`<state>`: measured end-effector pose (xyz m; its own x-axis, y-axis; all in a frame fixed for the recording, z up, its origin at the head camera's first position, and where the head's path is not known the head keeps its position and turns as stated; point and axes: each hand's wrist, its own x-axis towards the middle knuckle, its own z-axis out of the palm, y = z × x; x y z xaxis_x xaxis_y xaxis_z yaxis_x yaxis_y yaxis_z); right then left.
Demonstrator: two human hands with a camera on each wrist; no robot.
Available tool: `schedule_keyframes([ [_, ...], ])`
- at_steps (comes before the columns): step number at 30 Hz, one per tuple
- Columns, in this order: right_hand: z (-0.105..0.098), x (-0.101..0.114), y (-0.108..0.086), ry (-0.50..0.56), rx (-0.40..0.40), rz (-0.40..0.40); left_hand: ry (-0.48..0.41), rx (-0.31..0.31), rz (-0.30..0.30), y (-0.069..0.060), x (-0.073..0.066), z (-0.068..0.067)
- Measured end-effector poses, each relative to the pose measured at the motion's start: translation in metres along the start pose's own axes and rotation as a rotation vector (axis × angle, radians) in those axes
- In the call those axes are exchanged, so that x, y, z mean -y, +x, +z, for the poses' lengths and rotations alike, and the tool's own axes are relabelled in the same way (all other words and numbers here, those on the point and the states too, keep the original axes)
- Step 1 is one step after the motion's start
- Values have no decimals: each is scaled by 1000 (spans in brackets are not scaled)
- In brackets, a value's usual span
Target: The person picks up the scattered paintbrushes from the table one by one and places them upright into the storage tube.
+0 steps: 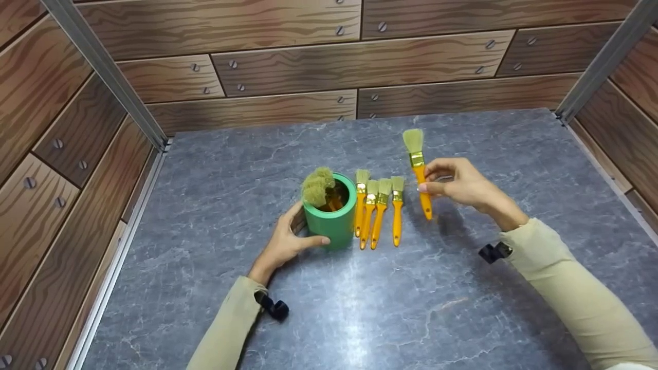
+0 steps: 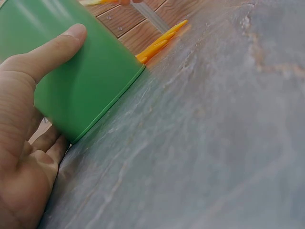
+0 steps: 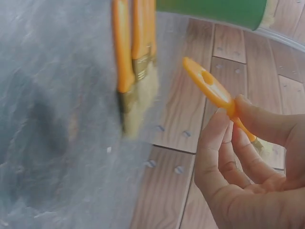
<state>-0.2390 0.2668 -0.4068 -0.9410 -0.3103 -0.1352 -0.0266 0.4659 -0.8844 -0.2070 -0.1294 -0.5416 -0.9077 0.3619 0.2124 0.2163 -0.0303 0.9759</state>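
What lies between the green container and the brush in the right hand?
Head view: four other brushes lie on the tabletop between the container and the held brush.

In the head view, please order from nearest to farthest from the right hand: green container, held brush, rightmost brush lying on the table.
1. Held brush: pinched by the right hand.
2. Rightmost lying brush: left of that hand.
3. Green container: farther left, held by the left hand.
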Motion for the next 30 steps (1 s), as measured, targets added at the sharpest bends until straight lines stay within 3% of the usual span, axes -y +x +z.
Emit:
schedule_keyframes([
  [16, 3, 34, -6, 76, 18, -110, -14, 6, 4, 2, 3, -1],
  [30, 23, 72, -3, 166, 20, -243, -6, 4, -7, 1, 1, 0],
])
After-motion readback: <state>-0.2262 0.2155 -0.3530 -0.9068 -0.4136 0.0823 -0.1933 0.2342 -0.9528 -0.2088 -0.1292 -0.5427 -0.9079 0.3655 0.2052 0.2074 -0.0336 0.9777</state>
